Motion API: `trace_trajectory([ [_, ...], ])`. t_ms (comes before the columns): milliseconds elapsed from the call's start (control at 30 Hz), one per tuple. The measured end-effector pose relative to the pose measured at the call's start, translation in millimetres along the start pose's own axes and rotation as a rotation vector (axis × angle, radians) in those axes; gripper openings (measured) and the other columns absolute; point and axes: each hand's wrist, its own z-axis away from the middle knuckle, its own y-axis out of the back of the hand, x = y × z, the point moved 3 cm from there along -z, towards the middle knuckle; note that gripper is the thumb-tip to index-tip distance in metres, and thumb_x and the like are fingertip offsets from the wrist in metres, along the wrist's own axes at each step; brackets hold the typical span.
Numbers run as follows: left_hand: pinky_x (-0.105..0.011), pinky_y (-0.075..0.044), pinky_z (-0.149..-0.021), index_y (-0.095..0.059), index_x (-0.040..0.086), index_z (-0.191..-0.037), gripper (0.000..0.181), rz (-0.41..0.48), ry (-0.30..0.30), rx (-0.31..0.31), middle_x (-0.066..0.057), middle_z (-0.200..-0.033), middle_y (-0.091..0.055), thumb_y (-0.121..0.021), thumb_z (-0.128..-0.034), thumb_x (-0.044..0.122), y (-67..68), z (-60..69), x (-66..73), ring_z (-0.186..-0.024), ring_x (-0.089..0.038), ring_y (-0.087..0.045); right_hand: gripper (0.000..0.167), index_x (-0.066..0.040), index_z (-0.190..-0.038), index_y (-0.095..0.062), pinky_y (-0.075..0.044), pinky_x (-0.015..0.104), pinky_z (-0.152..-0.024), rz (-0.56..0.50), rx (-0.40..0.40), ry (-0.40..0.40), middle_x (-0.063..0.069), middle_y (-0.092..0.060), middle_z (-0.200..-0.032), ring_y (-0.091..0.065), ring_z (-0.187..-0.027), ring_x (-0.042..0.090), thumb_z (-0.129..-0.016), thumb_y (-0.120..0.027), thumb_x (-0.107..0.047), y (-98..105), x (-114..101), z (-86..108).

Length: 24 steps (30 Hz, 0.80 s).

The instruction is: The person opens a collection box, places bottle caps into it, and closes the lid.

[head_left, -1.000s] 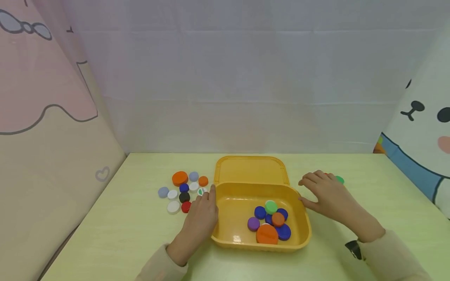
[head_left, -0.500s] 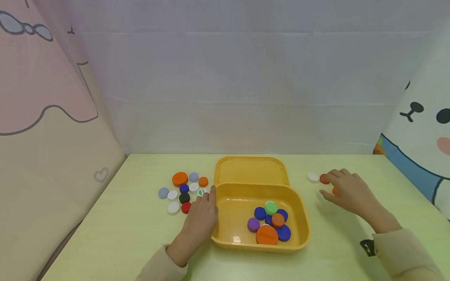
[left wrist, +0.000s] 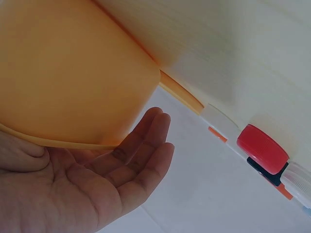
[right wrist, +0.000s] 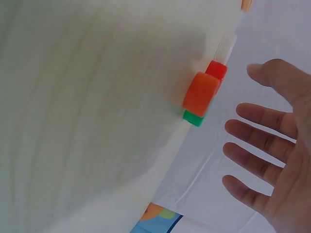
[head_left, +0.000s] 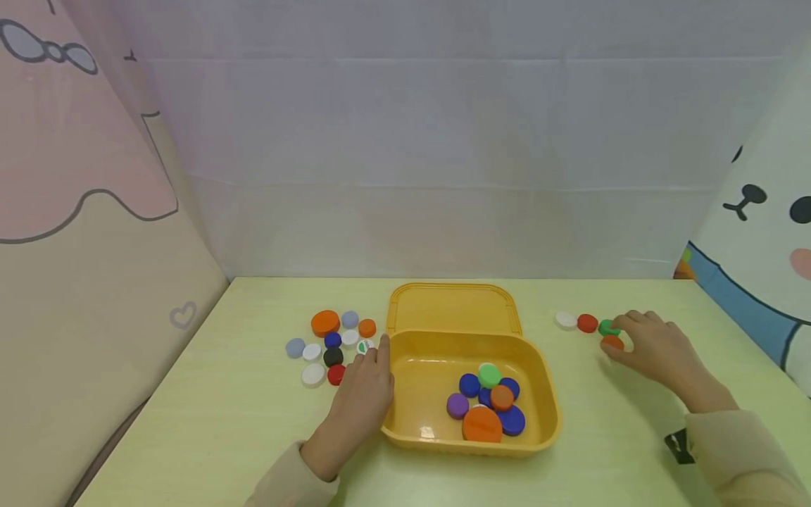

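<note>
My left hand (head_left: 362,394) holds the left rim of the yellow plastic box (head_left: 418,445), index finger lying along the edge. In the left wrist view, the hand (left wrist: 116,179) has its thumb side at the rim of the box (left wrist: 73,63), other fingers beside the wall. Over at the right, my right hand (head_left: 659,352) hovers by an orange bottle cap (head_left: 612,342) and a green cap (head_left: 608,327). Seen from the right wrist, the hand (right wrist: 277,141) has spread fingers, with a gap to the orange cap (right wrist: 200,94). Red (head_left: 587,323) and white caps (head_left: 566,321) lie left of these.
Inside the box lie several caps, including a large orange one (head_left: 481,425), a purple one (head_left: 457,405) and blue ones (head_left: 512,421). A yellow lid (head_left: 453,308) lies behind the box. Several mixed caps, with a black one (head_left: 333,356) among them, cluster to its left.
My right hand has moved right, away from the box's right rim to the small group of caps, uncovering white, red, green and orange ones. The left hand stays at the box.
</note>
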Motion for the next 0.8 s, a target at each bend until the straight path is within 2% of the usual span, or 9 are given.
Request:
trace_trajectory([
  [167, -0.033, -0.044, -0.065, -0.042, -0.002, -0.13, 0.045, -0.006, 0.001, 0.005, -0.015, -0.097, -0.058, -0.049, -0.088, 0.013, 0.4, 0.4, 0.1, -0.072, -0.024, -0.047, 0.043, -0.001, -0.1, -0.062, -0.042, 0.051, -0.064, 0.002, -0.056, -0.033, 0.02, -0.061, -0.099, -0.052, -0.084, 0.035, -0.076, -0.067, -0.036, -6.0, 9.3, -0.4],
  [467, -0.032, -0.043, -0.066, -0.04, -0.001, -0.132, 0.046, 0.0, 0.015, -0.018, -0.014, -0.097, -0.058, -0.05, -0.0891, 0.013, 1.3, 0.0, 1.0, -0.072, -0.022, -0.046, 0.038, -0.002, -0.093, -0.062, -0.042, 0.047, -0.061, 0.004, -0.131, -0.049, 0.017, -0.06, -0.091, -0.051, -0.078, 0.033, -0.074, -0.07, -0.033, -11.2, 15.7, -1.4],
  [800, -0.033, -0.046, -0.07, -0.039, -0.001, -0.133, 0.048, 0.003, 0.034, -0.043, -0.014, -0.1, -0.058, -0.05, -0.0893, 0.014, 0.8, 0.8, 0.9, -0.074, -0.022, -0.047, 0.038, 0.0, -0.092, -0.063, -0.042, 0.048, -0.06, 0.011, -0.173, -0.051, 0.016, -0.059, -0.088, -0.05, -0.077, 0.032, -0.075, -0.069, -0.034, -17.3, 16.4, -3.6],
])
